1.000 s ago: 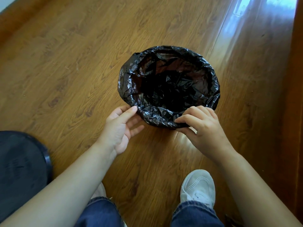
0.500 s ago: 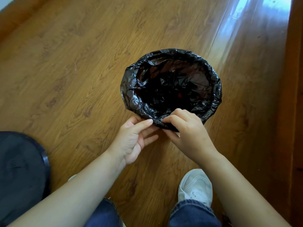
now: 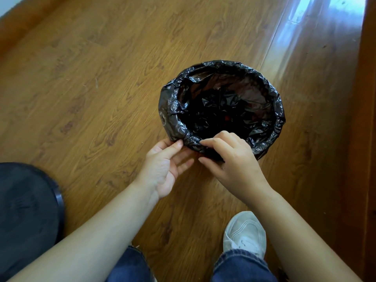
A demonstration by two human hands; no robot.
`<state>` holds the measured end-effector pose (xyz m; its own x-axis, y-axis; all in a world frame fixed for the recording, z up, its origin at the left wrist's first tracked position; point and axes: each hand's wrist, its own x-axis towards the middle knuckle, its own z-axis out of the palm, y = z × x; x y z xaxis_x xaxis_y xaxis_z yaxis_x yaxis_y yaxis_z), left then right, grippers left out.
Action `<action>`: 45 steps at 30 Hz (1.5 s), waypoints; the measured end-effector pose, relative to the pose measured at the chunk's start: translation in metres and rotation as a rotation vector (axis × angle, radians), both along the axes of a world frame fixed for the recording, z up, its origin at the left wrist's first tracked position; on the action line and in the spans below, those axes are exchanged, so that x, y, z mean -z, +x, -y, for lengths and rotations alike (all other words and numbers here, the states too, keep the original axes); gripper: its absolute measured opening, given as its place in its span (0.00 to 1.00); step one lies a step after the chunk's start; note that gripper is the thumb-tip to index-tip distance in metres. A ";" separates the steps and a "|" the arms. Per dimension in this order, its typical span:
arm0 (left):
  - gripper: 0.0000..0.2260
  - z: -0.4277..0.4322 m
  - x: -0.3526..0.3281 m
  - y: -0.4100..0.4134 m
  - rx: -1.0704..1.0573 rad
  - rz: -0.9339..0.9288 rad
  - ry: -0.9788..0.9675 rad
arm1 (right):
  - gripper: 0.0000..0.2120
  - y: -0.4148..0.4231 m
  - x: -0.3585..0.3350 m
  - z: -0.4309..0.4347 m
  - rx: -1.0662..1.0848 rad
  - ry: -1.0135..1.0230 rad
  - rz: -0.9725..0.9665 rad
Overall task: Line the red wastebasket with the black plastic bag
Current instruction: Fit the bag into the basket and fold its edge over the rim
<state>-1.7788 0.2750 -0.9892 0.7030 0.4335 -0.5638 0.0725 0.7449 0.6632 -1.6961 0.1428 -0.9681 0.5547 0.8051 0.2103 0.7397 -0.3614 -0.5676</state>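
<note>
The black plastic bag [image 3: 221, 102] sits inside the wastebasket with its edge folded out over the whole rim. The red wastebasket [image 3: 226, 118] shows only as a small red spot through the bag's bottom; the rest is hidden. My right hand [image 3: 234, 161] pinches the folded bag edge at the near rim. My left hand [image 3: 164, 165] is just left of it, palm turned up and fingers apart, one fingertip touching the same near edge of the bag.
The basket stands on a wooden floor [image 3: 101, 88]. A dark round object [image 3: 26, 210] lies at the lower left. My white shoe [image 3: 244, 235] and jeans are below the hands. A wooden wall edge [image 3: 368, 139] runs along the right.
Both hands have slid together along the near rim, the right hand moving left and the left hand moving right. The bag's fold at the near edge looks tighter.
</note>
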 end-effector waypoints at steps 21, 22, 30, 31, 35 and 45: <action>0.06 -0.009 -0.005 -0.006 0.018 -0.077 0.160 | 0.11 0.004 0.004 0.000 0.004 0.067 -0.071; 0.06 -0.008 -0.006 -0.005 0.016 -0.078 0.152 | 0.11 0.005 0.003 0.000 0.001 0.068 -0.075; 0.04 -0.001 -0.007 0.005 0.036 -0.129 0.128 | 0.11 0.016 -0.002 0.012 -0.111 -0.024 -0.078; 0.04 0.001 -0.007 0.005 0.042 -0.131 0.117 | 0.11 0.018 -0.003 0.013 -0.116 -0.032 -0.074; 0.05 0.013 -0.008 0.004 0.087 -0.092 0.048 | 0.12 0.017 -0.002 0.015 -0.089 -0.023 -0.065; 0.01 0.015 -0.005 -0.005 0.085 -0.177 0.057 | 0.11 0.008 0.003 0.006 -0.061 -0.033 -0.023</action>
<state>-1.7843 0.2596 -0.9838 0.6309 0.4115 -0.6578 0.2530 0.6923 0.6758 -1.6884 0.1365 -0.9709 0.5085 0.8439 0.1712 0.7480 -0.3344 -0.5734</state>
